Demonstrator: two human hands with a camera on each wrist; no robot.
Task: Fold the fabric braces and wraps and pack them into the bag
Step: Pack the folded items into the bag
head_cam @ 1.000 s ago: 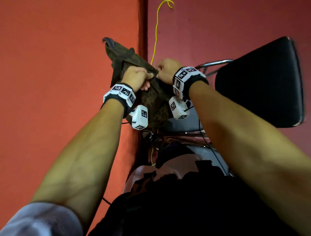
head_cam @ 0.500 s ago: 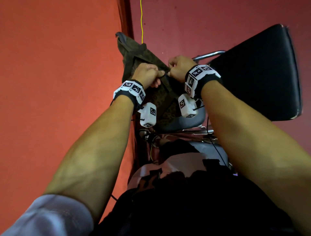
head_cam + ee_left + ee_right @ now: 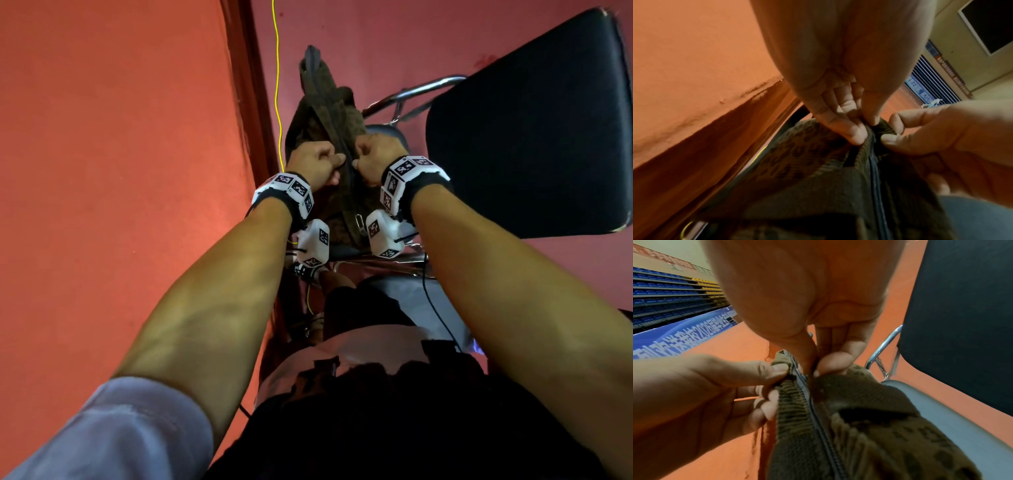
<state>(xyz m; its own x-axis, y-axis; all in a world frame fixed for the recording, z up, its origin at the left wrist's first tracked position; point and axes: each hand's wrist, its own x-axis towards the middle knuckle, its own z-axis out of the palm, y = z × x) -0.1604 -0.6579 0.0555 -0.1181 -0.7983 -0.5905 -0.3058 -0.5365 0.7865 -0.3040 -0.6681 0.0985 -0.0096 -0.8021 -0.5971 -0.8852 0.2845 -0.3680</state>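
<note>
A brown knitted bag (image 3: 329, 113) lies on a grey chair seat (image 3: 387, 132), with its dark zip (image 3: 349, 192) running toward me. My left hand (image 3: 318, 164) pinches the ribbed fabric on the left edge of the zip (image 3: 873, 162). My right hand (image 3: 371, 157) pinches at the zip line on the right side, thumb against forefinger (image 3: 834, 360). What it pinches is hidden between the fingertips. Below the hands the zip (image 3: 818, 418) looks shut. No braces or wraps show in any view.
A black chair (image 3: 527, 137) with a chrome frame (image 3: 414, 90) stands to the right of the bag. A yellow cable (image 3: 278, 85) runs over the orange floor (image 3: 120, 171) to the left. A metal clip (image 3: 359, 221) hangs at the bag's near end.
Both hands keep their pinch at the zip. More of the bag's far end now shows beyond the hands, and the head view has shifted.
</note>
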